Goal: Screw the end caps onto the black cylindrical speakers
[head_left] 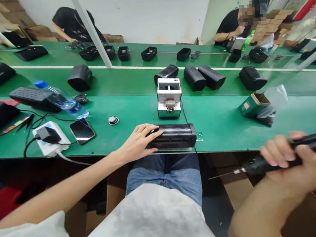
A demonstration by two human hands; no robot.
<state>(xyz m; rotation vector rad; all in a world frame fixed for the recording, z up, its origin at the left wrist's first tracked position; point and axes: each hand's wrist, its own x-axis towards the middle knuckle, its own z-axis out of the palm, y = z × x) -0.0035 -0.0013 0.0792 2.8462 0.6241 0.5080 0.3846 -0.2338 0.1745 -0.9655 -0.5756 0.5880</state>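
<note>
My left hand [139, 142] rests on the left end of a black speaker housing [175, 136] that lies on its side at the near edge of the green table [218, 124]; the fingers curl over it. My right hand [289, 161] is off the table at the lower right, wrapped round a black electric screwdriver [262, 164] whose thin bit points left. Behind the housing stands a small white screw feeder box [168, 97].
A phone [82, 131], a white power strip [48, 138], a water bottle [59, 99] and a small round part [113, 120] lie to the left. A green box [254, 104] with a plastic bag sits right. Several black speakers line the belt; two other people work at the far side.
</note>
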